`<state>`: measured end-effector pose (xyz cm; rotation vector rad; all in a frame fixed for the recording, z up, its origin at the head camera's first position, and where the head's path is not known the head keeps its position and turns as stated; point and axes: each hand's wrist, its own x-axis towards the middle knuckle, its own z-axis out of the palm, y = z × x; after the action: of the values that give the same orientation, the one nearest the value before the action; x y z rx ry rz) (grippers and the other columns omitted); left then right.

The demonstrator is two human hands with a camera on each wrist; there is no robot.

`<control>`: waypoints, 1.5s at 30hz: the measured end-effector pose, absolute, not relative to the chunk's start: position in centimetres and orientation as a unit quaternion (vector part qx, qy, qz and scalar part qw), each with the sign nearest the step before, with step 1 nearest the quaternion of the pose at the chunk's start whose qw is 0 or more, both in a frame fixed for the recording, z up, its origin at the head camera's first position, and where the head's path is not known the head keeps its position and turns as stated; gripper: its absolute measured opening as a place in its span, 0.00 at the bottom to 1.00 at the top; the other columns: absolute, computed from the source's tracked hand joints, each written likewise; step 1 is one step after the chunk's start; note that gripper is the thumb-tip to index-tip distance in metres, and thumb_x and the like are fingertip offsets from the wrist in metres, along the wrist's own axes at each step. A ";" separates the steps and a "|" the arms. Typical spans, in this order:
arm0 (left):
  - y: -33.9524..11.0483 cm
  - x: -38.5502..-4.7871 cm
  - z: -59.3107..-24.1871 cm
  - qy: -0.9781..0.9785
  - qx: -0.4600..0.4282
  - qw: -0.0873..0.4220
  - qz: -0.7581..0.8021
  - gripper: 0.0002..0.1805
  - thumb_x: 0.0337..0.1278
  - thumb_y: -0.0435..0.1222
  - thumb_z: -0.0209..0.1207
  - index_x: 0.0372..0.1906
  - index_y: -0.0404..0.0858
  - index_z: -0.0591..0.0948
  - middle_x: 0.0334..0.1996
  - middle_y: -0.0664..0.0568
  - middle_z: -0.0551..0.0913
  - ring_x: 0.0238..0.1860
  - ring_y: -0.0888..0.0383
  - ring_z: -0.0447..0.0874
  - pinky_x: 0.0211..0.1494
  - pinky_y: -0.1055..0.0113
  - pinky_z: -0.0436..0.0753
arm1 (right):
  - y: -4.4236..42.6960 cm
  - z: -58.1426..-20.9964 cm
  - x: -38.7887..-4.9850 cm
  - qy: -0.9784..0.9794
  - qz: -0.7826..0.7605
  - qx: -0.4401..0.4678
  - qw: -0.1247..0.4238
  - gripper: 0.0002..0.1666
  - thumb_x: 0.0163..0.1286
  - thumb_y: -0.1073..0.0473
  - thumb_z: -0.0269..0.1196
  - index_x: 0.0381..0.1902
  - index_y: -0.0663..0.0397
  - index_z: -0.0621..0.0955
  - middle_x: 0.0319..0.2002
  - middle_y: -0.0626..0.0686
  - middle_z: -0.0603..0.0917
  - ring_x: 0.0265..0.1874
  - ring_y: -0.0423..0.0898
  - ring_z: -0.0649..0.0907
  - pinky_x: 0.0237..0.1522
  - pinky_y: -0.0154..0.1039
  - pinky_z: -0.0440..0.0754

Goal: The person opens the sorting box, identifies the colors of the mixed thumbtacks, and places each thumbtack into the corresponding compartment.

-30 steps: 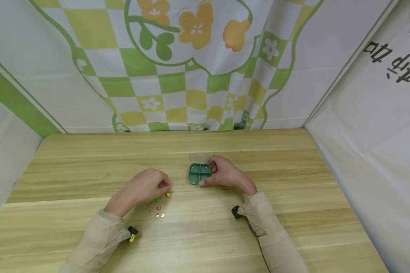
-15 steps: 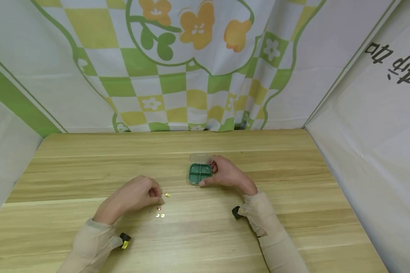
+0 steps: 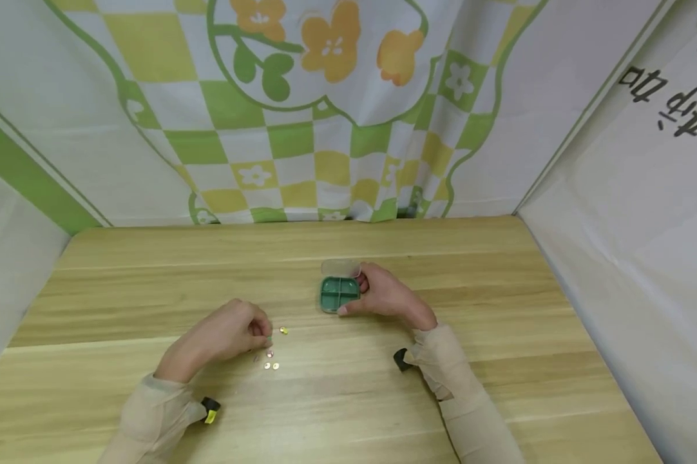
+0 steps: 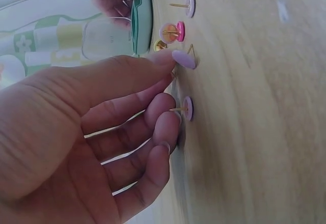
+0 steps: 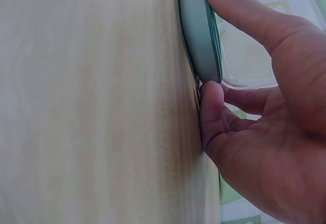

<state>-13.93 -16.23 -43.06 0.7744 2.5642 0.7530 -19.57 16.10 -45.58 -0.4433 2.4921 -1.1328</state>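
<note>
My left hand (image 3: 227,335) has its fingers curled low over the table, thumb and index finger pinching at a green thumbtack (image 3: 270,338), only a sliver of which shows. In the left wrist view, a tilted lilac thumbtack (image 4: 184,59) appears just beyond the thumb. A lilac thumbtack (image 4: 189,108) stands point up by the lower fingers, and a pink thumbtack (image 4: 180,31) sits farther off. My right hand (image 3: 389,293) grips the right side of a green four-compartment pill box (image 3: 339,294), thumb at its front edge. The box's clear lid (image 3: 340,268) is folded back.
A pair of thumbtacks (image 3: 283,330), one yellow, lies right of the left fingertips. More thumbtacks (image 3: 272,366) lie nearer the table's front. Behind the wooden table (image 3: 470,270) hangs a checked curtain (image 3: 331,154). White panels (image 3: 627,245) flank the table.
My left hand has drawn back left and slightly down from the yellow thumbtack to the green one, which its fingertips now mostly cover. The right hand and pill box have stayed still.
</note>
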 end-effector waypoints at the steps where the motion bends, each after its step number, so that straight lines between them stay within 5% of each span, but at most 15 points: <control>1: -16.2 -14.0 -43.0 0.906 0.274 0.179 0.268 0.08 0.60 0.34 0.73 0.27 0.45 0.85 0.24 0.63 0.82 0.27 0.70 0.75 0.34 0.73 0.77 | 16.1 -45.5 -19.6 0.884 -0.400 -0.157 0.182 0.33 0.53 0.50 0.84 0.47 0.55 0.77 0.39 0.51 0.78 0.38 0.45 0.76 0.42 0.37 0.76; 26: -16.1 -14.4 -43.0 0.912 0.249 0.169 0.280 0.06 0.59 0.27 0.67 0.32 0.40 0.89 0.28 0.57 0.88 0.32 0.67 0.82 0.36 0.73 0.83 | 16.0 -45.4 -19.8 0.878 -0.411 -0.164 0.181 0.33 0.53 0.52 0.84 0.49 0.57 0.78 0.39 0.51 0.78 0.37 0.44 0.76 0.41 0.36 0.76; 45: -15.9 -14.3 -43.2 0.916 0.254 0.138 0.277 0.07 0.63 0.27 0.66 0.35 0.42 0.90 0.26 0.60 0.85 0.26 0.68 0.76 0.32 0.73 0.77 | 16.1 -45.4 -19.6 0.879 -0.407 -0.168 0.182 0.33 0.54 0.51 0.84 0.48 0.57 0.78 0.39 0.51 0.78 0.37 0.44 0.76 0.41 0.37 0.77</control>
<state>-14.32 -15.89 -43.24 0.7338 2.6497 0.8019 -19.58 16.12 -45.38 -0.4745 2.4814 -1.1494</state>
